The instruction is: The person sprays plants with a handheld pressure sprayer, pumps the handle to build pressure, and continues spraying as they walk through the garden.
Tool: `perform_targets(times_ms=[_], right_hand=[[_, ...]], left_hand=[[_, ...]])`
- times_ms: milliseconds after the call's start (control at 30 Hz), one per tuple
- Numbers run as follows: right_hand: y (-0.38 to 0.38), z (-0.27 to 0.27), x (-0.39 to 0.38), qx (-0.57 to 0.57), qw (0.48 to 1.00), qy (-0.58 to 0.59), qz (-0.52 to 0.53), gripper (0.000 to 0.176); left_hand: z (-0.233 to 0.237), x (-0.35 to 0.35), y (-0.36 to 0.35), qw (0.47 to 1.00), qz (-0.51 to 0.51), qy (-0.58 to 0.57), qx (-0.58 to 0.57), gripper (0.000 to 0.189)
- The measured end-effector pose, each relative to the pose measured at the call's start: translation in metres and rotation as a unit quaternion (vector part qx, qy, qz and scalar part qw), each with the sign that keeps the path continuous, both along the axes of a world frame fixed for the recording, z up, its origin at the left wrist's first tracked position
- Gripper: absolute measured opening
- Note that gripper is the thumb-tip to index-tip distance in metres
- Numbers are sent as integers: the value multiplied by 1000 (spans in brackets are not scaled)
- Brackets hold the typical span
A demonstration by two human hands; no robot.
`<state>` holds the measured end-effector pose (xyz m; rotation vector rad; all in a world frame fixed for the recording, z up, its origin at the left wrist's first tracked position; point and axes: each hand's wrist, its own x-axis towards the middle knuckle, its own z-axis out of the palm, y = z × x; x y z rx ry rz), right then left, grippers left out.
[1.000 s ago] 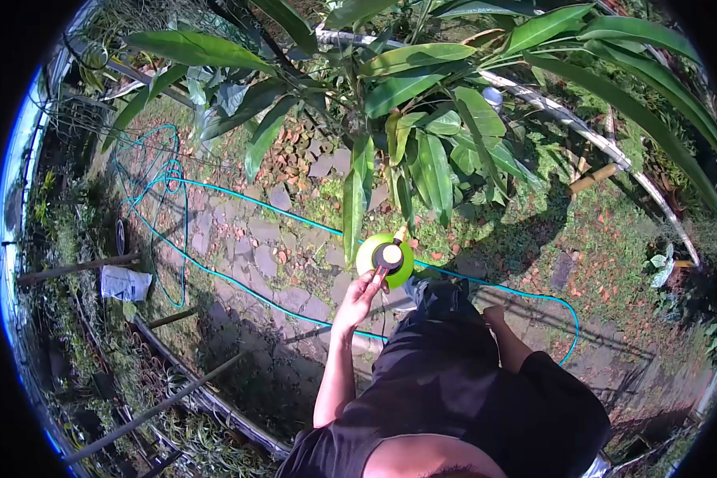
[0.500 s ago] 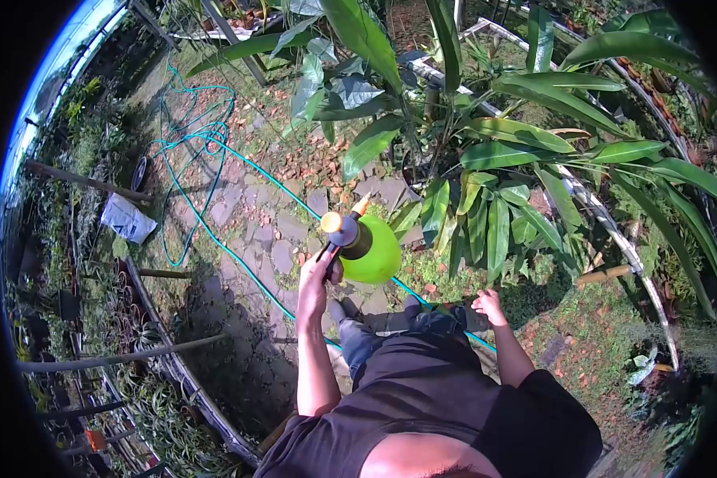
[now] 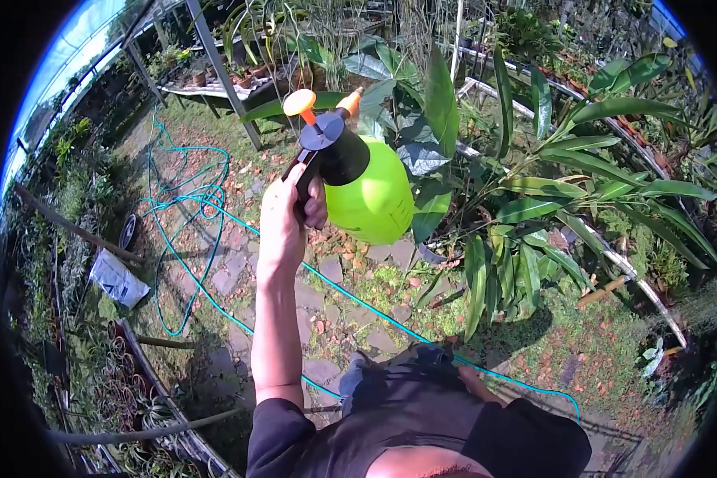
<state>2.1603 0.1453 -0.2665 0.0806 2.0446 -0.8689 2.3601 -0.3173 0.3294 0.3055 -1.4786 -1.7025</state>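
A pump sprayer [image 3: 370, 199] with a bright green bottle, black neck and orange pump knob is raised in front of me. My left hand [image 3: 289, 209] is wrapped round its black handle. The orange nozzle [image 3: 349, 103] points away toward broad green leaves [image 3: 440, 107]. It is tilted, and no spray can be made out. Low beside my body, near the hip, my right forearm [image 3: 476, 385] shows in part; the fingers of that hand are hidden.
A teal hose [image 3: 358, 301] runs across the stone path and lies in loops at the left. A leafy plant [image 3: 526, 209] with long leaves fills the right. A white bag [image 3: 119, 279] and a wooden rail [image 3: 167, 374] are at the left; a potted-plant bench [image 3: 215, 89] stands behind.
My left hand has lifted the sprayer up and forward, closer to the camera. My right hand has dropped back toward my hip. The view has tilted up.
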Motion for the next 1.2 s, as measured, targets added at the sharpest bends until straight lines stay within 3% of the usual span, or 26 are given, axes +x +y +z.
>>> perform_targets(times_ms=[67,133,200,267,367,433,567,733,833,933,967,1067,1167,1200], right_hand=[[-24,16,33,-15,998,41,44,26],[-45,11,50,54,961,190,194,37],[-49,-19,62,30,966,172,191,42],[-55,-2,79,-12,965,210,158,31],[-68,60,96,20,994,68,79,30],[-70,92,109,34,997,46,54,30],[-87,117,119,71,996,-41,-17,28],[-114,99,123,49,991,-89,-84,26],[-151,94,119,53,993,-96,-37,25],[-196,77,112,59,996,-58,38,24],[-210,71,104,48,976,-9,214,21],[-265,26,92,22,993,25,115,21],[-315,-42,55,9,957,126,262,23],[-337,-25,51,0,975,76,207,22]], left_hand=[[21,5,-26,998,-34,20,-40,51],[25,8,-42,998,-46,18,-47,50],[15,14,-51,997,-66,-2,-30,49],[-10,19,-61,996,-88,-34,3,47],[-56,19,-66,987,-113,-80,76,37],[-90,15,-67,979,-131,-114,110,36],[-144,7,-58,957,-179,-174,149,35],[-197,21,-66,944,-191,-192,186,39],[-213,49,-94,951,-151,-186,196,38],[-217,88,-133,958,-96,-180,204,39],[-219,102,-148,959,-76,-184,202,39],[-195,132,-190,964,-35,-181,192,41],[-169,155,-230,972,21,-162,168,42],[-162,160,-242,976,38,-141,162,37]])
